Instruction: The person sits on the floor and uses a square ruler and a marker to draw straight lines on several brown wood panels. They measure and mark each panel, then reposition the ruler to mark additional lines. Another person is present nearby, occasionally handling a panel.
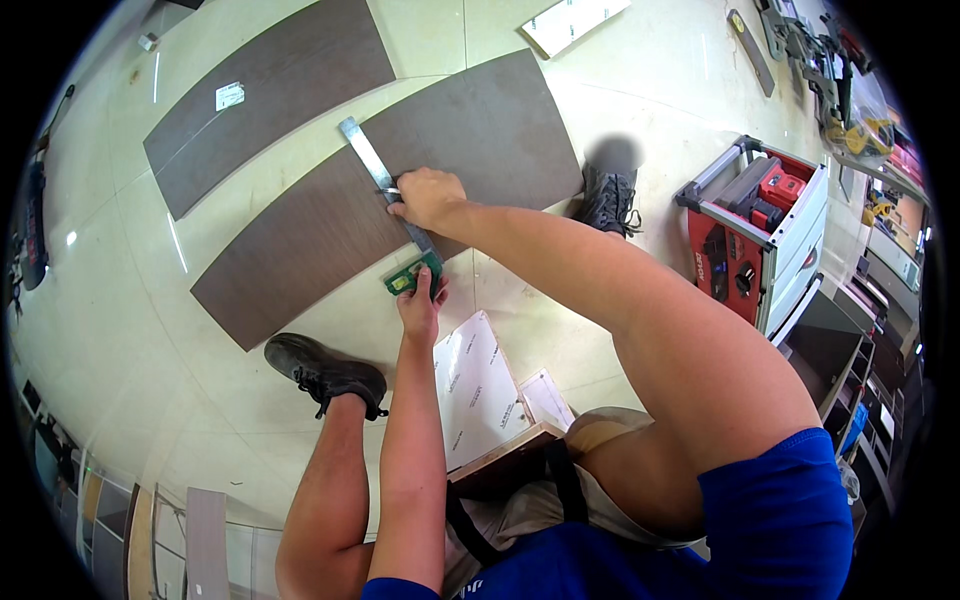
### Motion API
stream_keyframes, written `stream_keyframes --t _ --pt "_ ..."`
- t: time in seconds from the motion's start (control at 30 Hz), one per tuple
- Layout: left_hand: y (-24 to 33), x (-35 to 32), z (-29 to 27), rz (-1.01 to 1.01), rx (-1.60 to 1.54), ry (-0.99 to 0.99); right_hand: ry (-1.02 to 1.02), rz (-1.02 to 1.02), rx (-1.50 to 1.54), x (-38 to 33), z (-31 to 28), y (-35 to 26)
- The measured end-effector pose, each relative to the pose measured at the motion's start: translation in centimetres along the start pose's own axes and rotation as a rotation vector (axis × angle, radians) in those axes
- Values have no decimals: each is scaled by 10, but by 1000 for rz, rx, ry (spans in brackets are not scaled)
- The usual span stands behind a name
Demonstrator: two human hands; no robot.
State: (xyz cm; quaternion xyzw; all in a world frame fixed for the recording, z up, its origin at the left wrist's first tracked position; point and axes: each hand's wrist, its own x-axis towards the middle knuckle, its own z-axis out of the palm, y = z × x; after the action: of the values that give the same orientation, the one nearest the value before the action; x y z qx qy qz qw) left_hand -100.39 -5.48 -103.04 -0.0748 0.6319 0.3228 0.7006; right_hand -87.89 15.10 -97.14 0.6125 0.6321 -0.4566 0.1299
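A try square with a green stock (407, 276) and a steel blade (367, 152) lies across a long dark brown board (315, 238) on the floor. The stock sits against the board's near edge, with my left hand (421, 304) closed around it. My right hand (431, 198) is closed beside the middle of the blade, fingers pinched on a thin pale stick-like tool (391, 190) whose tip touches near the blade's edge. Most of that tool is hidden by the fingers.
A second dark board (270, 95) with a white label lies farther left. White-wrapped panels (472, 390) are near my legs, and another (572, 24) is at the far side. A red table saw (757, 235) stands right. My black shoes (322, 372) flank the board.
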Motion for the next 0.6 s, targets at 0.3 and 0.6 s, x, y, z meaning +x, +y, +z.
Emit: stream_keyframes --t 0.3,0.6 --pt "-1 -1 -2 -8 -4 0 0 -11 -5 -1 0 0" --pt "-8 -1 -5 -3 1 5 -17 -5 6 -3 2 1"
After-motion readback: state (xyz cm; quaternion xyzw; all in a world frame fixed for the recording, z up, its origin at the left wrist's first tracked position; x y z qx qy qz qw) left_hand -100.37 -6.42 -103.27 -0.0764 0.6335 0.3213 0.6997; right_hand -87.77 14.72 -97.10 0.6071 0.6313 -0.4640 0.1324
